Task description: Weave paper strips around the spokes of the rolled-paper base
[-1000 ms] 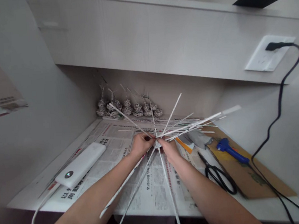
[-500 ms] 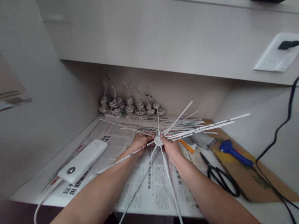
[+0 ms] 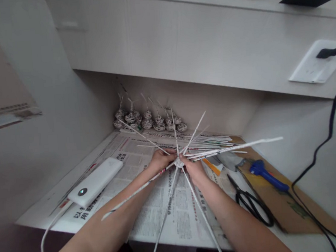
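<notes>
Between my hands is a small round woven paper base, with several rolled-paper strips fanning out from it like spokes. My left hand pinches its left edge, near where a long strip slants down over my forearm. On the other side my right hand grips the right edge, the thumb lying on top by the centre. A bundle of strips points out to the right past my right hand. Both hands hover just over the newspaper, and their lower fingers are hidden behind the weaving.
Printed newspaper covers the table. Several gourd-shaped woven pieces stand along the back wall, with loose paper strips before them. A white power bank lies left; black scissors, a blue-handled tool and cardboard lie right.
The woven base has tilted and turned slightly in my hands, so its strips point at new angles; the lower ones have swung right. The view has shifted a little.
</notes>
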{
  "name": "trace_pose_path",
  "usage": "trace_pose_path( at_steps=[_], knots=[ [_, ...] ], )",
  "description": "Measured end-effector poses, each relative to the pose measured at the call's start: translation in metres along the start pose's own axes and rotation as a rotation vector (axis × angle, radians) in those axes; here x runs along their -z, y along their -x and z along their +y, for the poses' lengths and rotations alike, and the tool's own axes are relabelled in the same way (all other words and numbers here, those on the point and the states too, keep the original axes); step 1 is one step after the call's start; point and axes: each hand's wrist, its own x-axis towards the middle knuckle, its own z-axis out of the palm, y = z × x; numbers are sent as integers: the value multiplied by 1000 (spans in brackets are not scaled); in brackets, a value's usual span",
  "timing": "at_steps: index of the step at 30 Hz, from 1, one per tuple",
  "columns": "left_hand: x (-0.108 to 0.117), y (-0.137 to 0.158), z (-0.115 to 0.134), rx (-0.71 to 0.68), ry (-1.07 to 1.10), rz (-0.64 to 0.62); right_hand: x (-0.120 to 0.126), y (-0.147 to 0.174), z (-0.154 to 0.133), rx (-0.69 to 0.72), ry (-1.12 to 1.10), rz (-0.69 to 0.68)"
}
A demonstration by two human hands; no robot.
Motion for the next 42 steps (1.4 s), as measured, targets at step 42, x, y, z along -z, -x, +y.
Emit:
trace_pose_path(
  at_steps=[42],
  knots=[
    [21, -1, 14, 279, 58, -226, 2, -3, -2, 34, 129, -101]
  ],
)
